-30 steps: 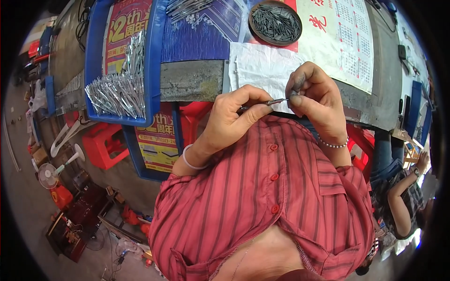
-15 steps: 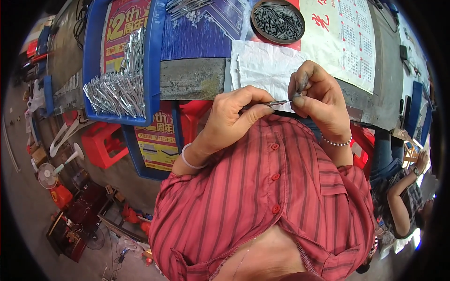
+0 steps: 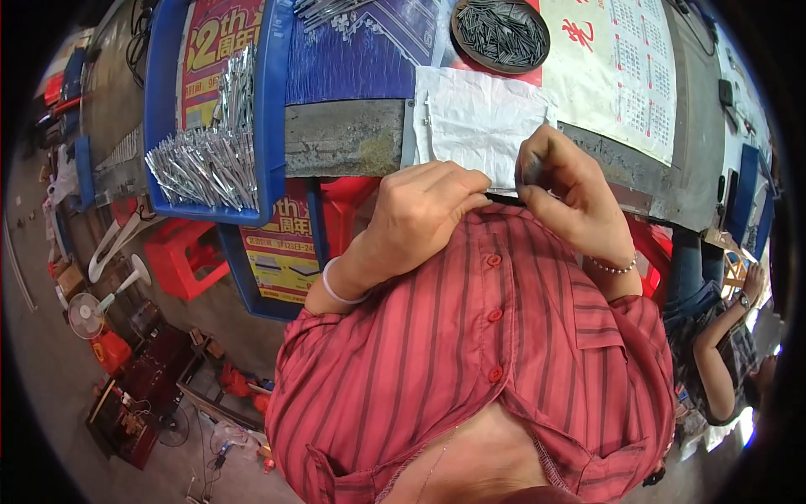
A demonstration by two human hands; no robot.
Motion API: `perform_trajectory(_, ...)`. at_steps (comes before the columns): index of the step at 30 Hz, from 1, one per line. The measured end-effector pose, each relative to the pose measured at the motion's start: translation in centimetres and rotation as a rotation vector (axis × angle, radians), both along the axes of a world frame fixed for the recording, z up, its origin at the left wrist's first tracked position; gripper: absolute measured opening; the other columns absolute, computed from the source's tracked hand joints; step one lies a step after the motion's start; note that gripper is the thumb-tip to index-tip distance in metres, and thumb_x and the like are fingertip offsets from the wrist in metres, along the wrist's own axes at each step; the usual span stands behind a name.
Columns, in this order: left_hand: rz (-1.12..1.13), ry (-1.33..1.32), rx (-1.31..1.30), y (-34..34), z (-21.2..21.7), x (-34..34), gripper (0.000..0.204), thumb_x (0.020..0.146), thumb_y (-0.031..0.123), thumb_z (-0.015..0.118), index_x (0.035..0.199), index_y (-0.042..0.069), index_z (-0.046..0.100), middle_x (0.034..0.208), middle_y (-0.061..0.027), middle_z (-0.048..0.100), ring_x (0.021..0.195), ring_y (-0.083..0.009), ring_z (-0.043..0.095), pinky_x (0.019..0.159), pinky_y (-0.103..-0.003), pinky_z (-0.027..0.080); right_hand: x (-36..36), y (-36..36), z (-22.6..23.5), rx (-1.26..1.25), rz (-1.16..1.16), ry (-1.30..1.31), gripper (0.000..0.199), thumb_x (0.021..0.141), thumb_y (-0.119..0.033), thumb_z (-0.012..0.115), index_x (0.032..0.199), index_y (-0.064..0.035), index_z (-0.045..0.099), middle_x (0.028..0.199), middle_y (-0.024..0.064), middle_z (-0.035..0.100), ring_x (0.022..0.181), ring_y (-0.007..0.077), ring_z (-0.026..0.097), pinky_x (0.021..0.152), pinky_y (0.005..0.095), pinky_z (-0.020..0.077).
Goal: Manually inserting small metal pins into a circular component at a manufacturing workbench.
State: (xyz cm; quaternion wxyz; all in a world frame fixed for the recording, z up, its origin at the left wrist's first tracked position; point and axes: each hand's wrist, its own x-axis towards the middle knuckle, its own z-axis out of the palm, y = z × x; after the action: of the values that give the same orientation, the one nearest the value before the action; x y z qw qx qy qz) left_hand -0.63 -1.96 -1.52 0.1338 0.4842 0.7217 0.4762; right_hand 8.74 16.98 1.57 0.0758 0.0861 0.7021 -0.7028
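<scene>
My left hand [image 3: 432,200] is closed, thumb and fingertips pinched at the front edge of the worktable. The thin metal rod it held a moment earlier is now hidden by the fingers. Close to its right, my right hand [image 3: 573,191] has curled fingers with the thumb against them; darkened fingertips show, and whatever they hold cannot be made out. A small gap separates the two hands. Just beyond them lies a creased white cloth or paper [image 3: 478,118]. Behind that sits a round brown dish [image 3: 544,52] heaped with short dark metal pins [image 3: 501,35].
At left a blue tray [image 3: 272,109] holds many thin silvery strips [image 3: 206,172]. More slender metal pieces [image 3: 323,13] lie on a blue sheet [image 3: 353,67]. A calendar sheet [image 3: 588,101] covers the table's right side. Red stools [image 3: 185,260] stand below; another person's arm [image 3: 715,370] shows at right.
The metal rod that showed between my fingertips has gone out of sight. My left fingers have folded over it, and my right hand has dropped slightly toward me.
</scene>
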Motion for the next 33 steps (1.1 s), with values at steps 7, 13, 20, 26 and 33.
perform_trajectory(7, 0.114, 0.108, 0.014, 0.3, 0.6, 0.2, 0.018, 0.073, 0.003, 0.072, 0.088, 0.003, 0.062, 0.075, -0.0098, 0.062, 0.065, -0.0267, 0.061, 0.057, -0.034, 0.046, 0.0, -0.2, -0.3, -0.054, -0.161, -0.088, 0.012, 0.088, -0.005, 0.058, 0.098, 0.0006, 0.054, 0.083, -0.0003, 0.054, 0.074, 0.0036, 0.049, 0.062, 0.0189, 0.041)
perform_trajectory(13, 0.119, 0.188, -0.024, 0.4, 0.8, 0.2, 0.022, 0.071, 0.001, 0.073, 0.089, 0.003, 0.061, 0.074, -0.0093, 0.062, 0.065, -0.0263, 0.061, 0.056, -0.034, 0.046, 0.7, -0.2, -1.7, -0.117, -0.176, -0.041, 0.013, 0.092, -0.011, 0.056, 0.089, 0.0014, 0.054, 0.078, -0.0003, 0.054, 0.07, 0.0044, 0.049, 0.061, 0.0195, 0.0402)
perform_trajectory(20, 0.102, 0.228, -0.023, 0.4, 1.1, 0.3, 0.025, 0.069, 0.001, 0.074, 0.09, 0.003, 0.06, 0.073, -0.0093, 0.061, 0.063, -0.0259, 0.06, 0.055, -0.034, 0.046, 0.7, 0.0, -1.6, -0.065, -0.113, -0.015, 0.014, 0.091, -0.011, 0.058, 0.085, 0.0016, 0.055, 0.073, 0.0006, 0.054, 0.065, 0.0052, 0.049, 0.058, 0.0209, 0.0408)
perform_trajectory(26, 0.098, 0.28, -0.036, 0.3, 1.0, 0.3, 0.026, 0.068, 0.002, 0.074, 0.091, 0.002, 0.06, 0.071, -0.009, 0.06, 0.062, -0.0253, 0.059, 0.054, -0.033, 0.045, 0.5, -0.2, -1.5, -0.059, -0.097, -0.022, 0.015, 0.09, -0.011, 0.06, 0.083, 0.0019, 0.056, 0.073, 0.0013, 0.056, 0.066, 0.0059, 0.051, 0.06, 0.0216, 0.0426)
perform_trajectory(33, 0.101, 0.44, 0.0, 0.4, 0.4, 0.2, 0.022, 0.071, 0.006, 0.062, 0.091, 0.001, 0.059, 0.071, -0.0055, 0.055, 0.059, -0.0187, 0.054, 0.051, -0.03, 0.042, 0.6, -0.4, -2.1, -0.202, -0.133, -0.073, 0.015, 0.09, -0.012, 0.061, 0.083, 0.0006, 0.058, 0.072, -0.0011, 0.056, 0.063, 0.0033, 0.047, 0.055, 0.0191, 0.0381)
